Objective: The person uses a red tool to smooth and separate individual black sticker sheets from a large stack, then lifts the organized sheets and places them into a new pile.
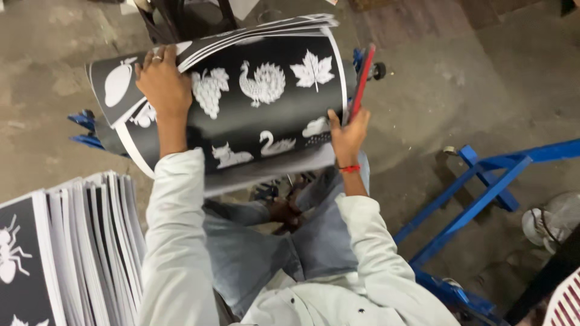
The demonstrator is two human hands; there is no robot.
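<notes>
A bundle of black printed sheets [266,102] lies bowed over the person's lap, its long axis running left to right across the view, the convex face turned up toward the camera. The sheets look like thin, glossy card with white borders; white silhouettes are printed on them: a maple leaf, a peacock, a bunch of grapes, a swan, a cow, and a mango-like fruit on the leftmost sheet. The upper edges fan apart slightly at the top.

The left hand [162,81] lies flat on the left part of the bundle, fingers spread and curled over the top edge, a ring on one finger. The right hand [347,136] grips the right end of the bundle, thumb on the printed face; a red flat tool [362,81] stands upright just above this hand, but I cannot tell whether the fingers clasp it. A red thread circles the right wrist.

At the lower left corner of the view, a stack of similar sheets [84,247] stands on edge. A blue metal frame [477,187] rests on the concrete floor [459,90] at right.
</notes>
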